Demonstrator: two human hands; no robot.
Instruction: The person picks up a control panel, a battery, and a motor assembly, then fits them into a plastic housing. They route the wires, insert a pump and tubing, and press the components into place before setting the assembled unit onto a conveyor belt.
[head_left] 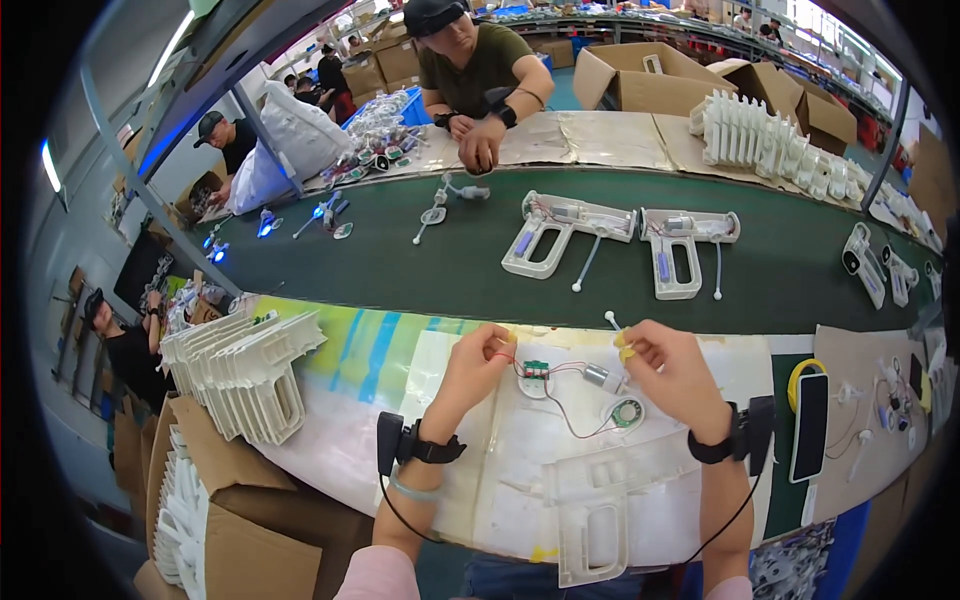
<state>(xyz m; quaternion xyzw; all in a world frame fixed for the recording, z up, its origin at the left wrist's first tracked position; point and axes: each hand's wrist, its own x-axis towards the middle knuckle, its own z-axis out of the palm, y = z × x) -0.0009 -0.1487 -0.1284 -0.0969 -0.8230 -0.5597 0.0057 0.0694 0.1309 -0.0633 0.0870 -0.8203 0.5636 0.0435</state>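
Pink sleeves, black cabled wrist straps

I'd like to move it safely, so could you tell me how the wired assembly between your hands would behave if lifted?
The wired assembly would probably hang floppy: thin red wires link a small green board, a motor and a round speaker. It looks light and likely fragile at the joints. The left hand and right hand pinch it.

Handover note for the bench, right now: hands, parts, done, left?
Left hand: pinching the red wire by the green board, held above the bench.
Right hand: pinching a white stick, next to the motor.
Speaker lies on the bench, wired to the harness.
Empty white shell lies near the bench's front edge.
Done: harness is wired together.
Left: nothing sits in the shell yet.
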